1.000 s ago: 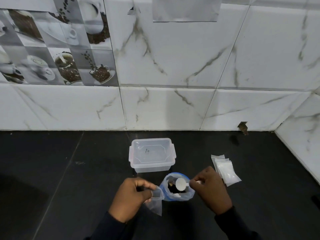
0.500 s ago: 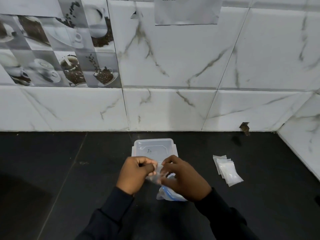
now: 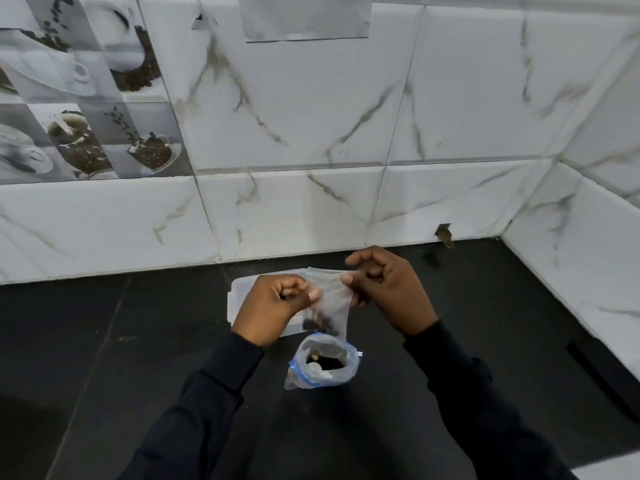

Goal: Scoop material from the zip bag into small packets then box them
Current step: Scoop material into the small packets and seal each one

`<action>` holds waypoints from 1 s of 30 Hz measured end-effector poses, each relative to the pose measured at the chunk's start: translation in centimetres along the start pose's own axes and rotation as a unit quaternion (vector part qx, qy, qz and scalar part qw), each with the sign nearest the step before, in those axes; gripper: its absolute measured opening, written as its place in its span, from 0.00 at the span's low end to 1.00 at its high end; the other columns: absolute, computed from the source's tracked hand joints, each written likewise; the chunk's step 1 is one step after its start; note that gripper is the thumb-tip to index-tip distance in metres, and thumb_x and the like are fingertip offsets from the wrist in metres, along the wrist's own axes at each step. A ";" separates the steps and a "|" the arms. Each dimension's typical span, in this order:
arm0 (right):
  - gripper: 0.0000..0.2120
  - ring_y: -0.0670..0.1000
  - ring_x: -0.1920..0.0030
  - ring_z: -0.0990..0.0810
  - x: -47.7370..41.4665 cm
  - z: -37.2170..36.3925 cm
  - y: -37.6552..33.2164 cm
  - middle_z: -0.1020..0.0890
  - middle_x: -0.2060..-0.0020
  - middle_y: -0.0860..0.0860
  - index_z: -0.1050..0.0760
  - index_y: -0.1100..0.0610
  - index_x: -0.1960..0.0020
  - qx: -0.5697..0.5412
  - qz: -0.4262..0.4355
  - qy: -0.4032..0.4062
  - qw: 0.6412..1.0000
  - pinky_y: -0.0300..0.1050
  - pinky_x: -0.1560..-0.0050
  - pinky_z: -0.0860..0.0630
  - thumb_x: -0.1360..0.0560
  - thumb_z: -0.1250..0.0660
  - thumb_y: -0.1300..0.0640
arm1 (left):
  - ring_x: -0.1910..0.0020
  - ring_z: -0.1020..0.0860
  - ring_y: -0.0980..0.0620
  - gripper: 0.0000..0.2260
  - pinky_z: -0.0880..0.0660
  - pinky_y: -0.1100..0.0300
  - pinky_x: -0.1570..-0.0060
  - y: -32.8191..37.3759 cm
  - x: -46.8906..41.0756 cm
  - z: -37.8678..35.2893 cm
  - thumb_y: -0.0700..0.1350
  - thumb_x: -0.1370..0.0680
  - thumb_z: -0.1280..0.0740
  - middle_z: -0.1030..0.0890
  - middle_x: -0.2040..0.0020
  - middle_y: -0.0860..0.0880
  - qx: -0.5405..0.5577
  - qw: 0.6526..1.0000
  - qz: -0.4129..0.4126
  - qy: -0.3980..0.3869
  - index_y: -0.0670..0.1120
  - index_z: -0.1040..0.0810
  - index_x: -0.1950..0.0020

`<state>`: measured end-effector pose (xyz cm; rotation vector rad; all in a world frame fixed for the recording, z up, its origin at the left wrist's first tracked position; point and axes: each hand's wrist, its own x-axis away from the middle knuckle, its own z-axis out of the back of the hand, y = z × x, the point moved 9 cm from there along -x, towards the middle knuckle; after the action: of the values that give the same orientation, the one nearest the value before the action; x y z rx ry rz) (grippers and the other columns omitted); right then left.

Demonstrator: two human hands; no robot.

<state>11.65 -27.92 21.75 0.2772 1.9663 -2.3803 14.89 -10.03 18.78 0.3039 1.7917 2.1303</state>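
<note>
A small clear packet (image 3: 331, 303) with dark material in its bottom hangs between my hands above the counter. My left hand (image 3: 273, 306) pinches its top left edge and my right hand (image 3: 384, 289) pinches its top right edge. Below it the blue-rimmed zip bag (image 3: 323, 367) stands open on the black counter, with dark material and a white scoop end showing inside. The clear plastic box (image 3: 239, 292) with its lid on sits behind my left hand, mostly hidden.
The black counter (image 3: 104, 341) runs to white marble wall tiles at the back and on the right. A small brown chip (image 3: 445, 235) marks the wall base at the right. The pile of spare packets is hidden behind my right hand.
The scoop has left my right hand and sits in the zip bag. Both hands have lifted the small packet up and now pinch its top edge. The camera has tilted.
</note>
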 end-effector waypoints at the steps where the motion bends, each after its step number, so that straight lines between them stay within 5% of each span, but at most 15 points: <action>1: 0.09 0.52 0.71 0.20 0.4 1.0 0.5 0.17 0.68 0.57 0.22 0.62 0.46 -0.008 -0.013 0.027 1.000 0.44 0.72 0.25 0.25 0.28 0.62 | 0.68 0.21 0.55 0.06 0.25 0.65 0.66 0.1 -0.3 -0.8 0.39 0.25 0.28 0.16 0.66 0.45 0.007 1.000 0.003 0.000 0.37 0.18 0.59; 4: 0.09 0.48 0.72 0.22 2.6 3.4 3.2 0.17 0.70 0.50 0.18 0.59 0.49 0.029 -0.064 0.041 0.997 0.40 0.75 0.29 0.25 0.28 0.55 | 0.76 0.26 0.53 0.06 0.30 0.65 0.74 -0.3 -1.3 -4.0 0.40 0.24 0.28 0.19 0.70 0.43 0.018 1.000 0.026 -0.001 0.38 0.18 0.60; 8: 0.12 0.46 0.78 0.31 6.9 7.7 8.5 0.25 0.77 0.55 0.21 0.62 0.65 0.016 -0.131 0.105 0.986 0.37 0.77 0.36 0.23 0.29 0.59 | 0.76 0.21 0.49 0.09 0.28 0.64 0.78 -2.2 -2.2 -11.0 0.40 0.22 0.31 0.18 0.71 0.41 0.023 0.996 0.071 -0.045 0.37 0.20 0.59; 15: 0.13 0.51 0.74 0.26 14.1 14.7 22.0 0.22 0.72 0.59 0.21 0.61 0.65 0.046 -0.335 0.167 0.926 0.40 0.74 0.33 0.23 0.31 0.59 | 0.66 0.15 0.41 0.16 0.17 0.43 0.58 -18.2 -2.9 -24.3 0.52 0.30 0.32 0.17 0.68 0.39 -0.063 0.962 0.234 -0.125 0.37 0.23 0.65; 17: 0.13 0.51 0.73 0.25 15.4 15.8 24.8 0.20 0.71 0.58 0.23 0.60 0.66 0.060 -0.378 0.171 0.908 0.39 0.74 0.33 0.23 0.32 0.60 | 0.65 0.15 0.41 0.14 0.18 0.42 0.57 -24.1 -3.2 -27.8 0.52 0.33 0.31 0.16 0.66 0.38 -0.052 0.950 0.276 -0.139 0.41 0.21 0.69; 20: 0.14 0.50 0.75 0.24 16.7 17.4 27.3 0.21 0.75 0.55 0.23 0.59 0.69 0.102 -0.422 0.170 0.885 0.40 0.75 0.30 0.25 0.31 0.59 | 0.65 0.15 0.41 0.16 0.17 0.43 0.56 -23.8 -2.2 -29.5 0.47 0.30 0.27 0.16 0.63 0.36 -0.034 0.936 0.323 -0.137 0.44 0.25 0.76; 25: 0.09 0.51 0.62 0.19 14.3 20.8 27.0 0.17 0.66 0.51 0.21 0.55 0.64 0.261 -0.396 0.191 0.860 0.46 0.55 0.20 0.27 0.30 0.52 | 0.70 0.16 0.40 0.15 0.18 0.40 0.63 -20.6 -2.4 -28.8 0.35 0.28 0.31 0.18 0.67 0.36 -0.018 0.934 0.345 -0.092 0.43 0.28 0.74; 30: 0.12 0.52 0.56 0.20 6.2 20.7 27.4 0.19 0.57 0.52 0.22 0.54 0.55 0.287 -0.330 0.148 0.887 0.47 0.53 0.23 0.30 0.27 0.46 | 0.72 0.17 0.44 0.10 0.17 0.46 0.62 -19.6 -3.1 -27.0 0.38 0.25 0.30 0.16 0.61 0.38 -0.024 0.937 0.344 -0.048 0.42 0.26 0.65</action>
<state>7.27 -53.01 -2.11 -0.0415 1.5491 -3.5422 9.95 -32.91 -5.27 1.1441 1.7322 2.5308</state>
